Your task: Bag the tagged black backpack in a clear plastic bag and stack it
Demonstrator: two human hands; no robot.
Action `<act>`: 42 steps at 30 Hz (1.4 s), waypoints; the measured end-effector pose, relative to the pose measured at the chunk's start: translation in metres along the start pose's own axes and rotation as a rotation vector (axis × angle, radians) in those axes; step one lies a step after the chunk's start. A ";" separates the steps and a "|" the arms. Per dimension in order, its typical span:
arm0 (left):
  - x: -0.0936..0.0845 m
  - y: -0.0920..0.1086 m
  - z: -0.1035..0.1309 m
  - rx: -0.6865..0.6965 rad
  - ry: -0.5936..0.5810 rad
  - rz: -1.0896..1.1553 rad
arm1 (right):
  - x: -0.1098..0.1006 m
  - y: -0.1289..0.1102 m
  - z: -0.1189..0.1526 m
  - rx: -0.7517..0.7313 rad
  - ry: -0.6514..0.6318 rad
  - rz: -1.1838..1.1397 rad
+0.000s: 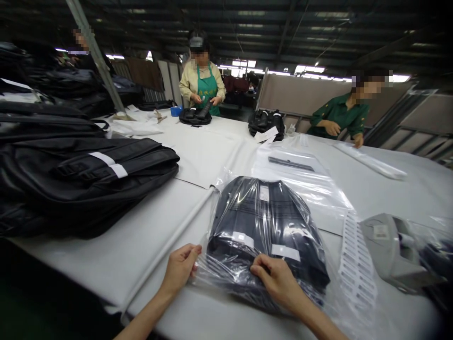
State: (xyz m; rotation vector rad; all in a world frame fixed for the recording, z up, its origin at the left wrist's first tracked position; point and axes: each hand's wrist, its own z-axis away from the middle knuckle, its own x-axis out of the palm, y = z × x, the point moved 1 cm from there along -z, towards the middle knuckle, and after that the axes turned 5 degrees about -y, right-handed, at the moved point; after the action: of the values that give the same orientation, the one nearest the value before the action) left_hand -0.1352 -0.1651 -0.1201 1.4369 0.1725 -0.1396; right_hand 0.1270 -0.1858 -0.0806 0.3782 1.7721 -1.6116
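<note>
- So the black backpack (265, 226) is sitting inside a clear plastic bag (318, 198), flat on the white table (106, 264), dead center right in front of the person.
- Left hand (181, 267) is pinched shut on the near-left edge of the plastic bag, thumb on top, fingers curled under the film.
- Right hand (278, 278) is resting on the near end of the backpack through the plastic, fingers narrow and pinching at the film just below a white label (286, 252). Can't tell for sure if it's got a fold of plastic or is only pressing down.
- Key relation: the backpack lies straight ahead of both hands, stretching away from the person. The right hand is actually on top of it; the left is off to the side at the bag's edge, so the right one's closer to the pack itself.
- Long axis runs near-to-far, tilted just slightly, with the bottom end toward the hands and the top pointing to the far side of the table.
- The bag's loose end extends past the pack on the far side, lying flat and shiny.
- Other stuff: a stack of black bags (81, 179) on the left, a strip of barcode stickers (356, 259) just beside the pack on the right, and a grey sticker gun (392, 250) beyond that.
- Two other people work at the far edge, well apart.
</note>
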 end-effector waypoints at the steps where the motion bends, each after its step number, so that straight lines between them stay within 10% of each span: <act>1: 0.000 -0.002 -0.004 -0.006 -0.006 0.004 | 0.001 -0.001 -0.001 0.007 0.003 0.011; 6: -0.028 0.002 -0.015 0.033 0.054 -0.018 | 0.004 0.001 -0.004 0.052 0.021 0.029; 12: -0.038 0.020 0.064 0.616 0.892 -0.323 | 0.004 0.003 -0.005 0.040 0.028 -0.010; 16: 0.022 0.027 0.094 1.277 0.388 -0.678 | 0.003 0.000 -0.004 0.044 0.036 -0.004; 20: 0.045 0.019 0.061 1.089 0.092 -1.045 | 0.004 0.002 -0.004 0.019 0.041 -0.001; 26: 0.033 -0.009 0.045 0.960 0.056 -1.115 | 0.004 0.004 -0.004 0.027 0.041 -0.014; 42: 0.050 -0.001 0.048 0.935 0.115 -1.282 | 0.001 -0.009 -0.009 0.065 0.091 -0.034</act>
State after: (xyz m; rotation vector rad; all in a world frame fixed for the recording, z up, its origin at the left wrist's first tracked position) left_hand -0.0846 -0.2128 -0.1247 2.0370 1.2393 -1.3197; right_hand 0.1184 -0.1792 -0.0747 0.4614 1.8056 -1.7036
